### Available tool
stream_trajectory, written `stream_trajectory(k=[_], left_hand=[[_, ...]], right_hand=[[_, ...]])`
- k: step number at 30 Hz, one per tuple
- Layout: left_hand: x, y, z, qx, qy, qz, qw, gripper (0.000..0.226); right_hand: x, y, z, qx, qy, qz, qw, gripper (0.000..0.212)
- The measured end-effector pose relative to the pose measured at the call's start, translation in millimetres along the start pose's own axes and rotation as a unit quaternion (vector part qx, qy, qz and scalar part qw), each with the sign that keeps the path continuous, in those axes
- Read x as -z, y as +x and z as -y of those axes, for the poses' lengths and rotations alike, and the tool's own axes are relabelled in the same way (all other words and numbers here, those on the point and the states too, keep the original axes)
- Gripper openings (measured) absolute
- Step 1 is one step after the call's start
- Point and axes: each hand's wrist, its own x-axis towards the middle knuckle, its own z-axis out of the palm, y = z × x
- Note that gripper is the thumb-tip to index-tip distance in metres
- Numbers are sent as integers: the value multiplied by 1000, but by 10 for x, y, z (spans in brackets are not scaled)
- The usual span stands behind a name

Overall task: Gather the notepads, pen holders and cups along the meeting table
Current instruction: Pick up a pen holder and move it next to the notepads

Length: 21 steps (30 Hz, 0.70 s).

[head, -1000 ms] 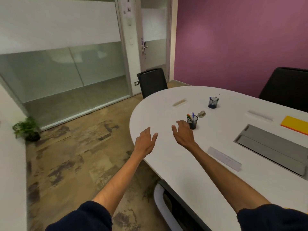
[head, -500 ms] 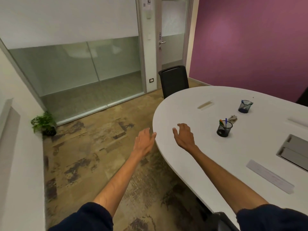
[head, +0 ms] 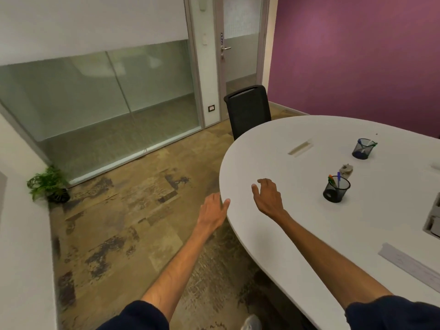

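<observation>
A black mesh pen holder (head: pixel 336 189) with a few pens stands on the white oval meeting table (head: pixel 297 225). A second mesh pen holder (head: pixel 363 148) with a blue pen stands farther back. My right hand (head: pixel 267 197) hovers over the table, left of the near holder, fingers relaxed and holding nothing. My left hand (head: pixel 213 213) is out over the table's left edge, open and empty.
A crumpled grey scrap (head: pixel 346 169) lies between the holders. A pale strip (head: pixel 300 148) lies near the far edge and a ruler-like strip (head: pixel 412 266) lies at the right. A black chair (head: pixel 248 110) stands at the table's end. A potted plant (head: pixel 48 184) sits by the glass wall.
My view has swung left, so the table and holders shifted right in frame. My right hand has drawn back from the near pen holder. Both hands stay empty.
</observation>
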Motion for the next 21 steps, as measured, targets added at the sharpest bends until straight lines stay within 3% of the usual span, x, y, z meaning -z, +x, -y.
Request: stream_trajectory(k=[6, 14, 21], left_hand=[[-191, 1059, -171, -51, 62, 51, 995, 61], [-736, 2117, -612, -59, 18, 130, 990, 62], [-1201, 2812, -1271, -132, 29, 229, 964, 71]], right_hand=[[-7, 832, -413, -66, 34, -36, 997, 45], [187, 1384, -1264, -187, 63, -53, 979, 46], [543, 1607, -2000, -281, 96, -124, 947, 45]])
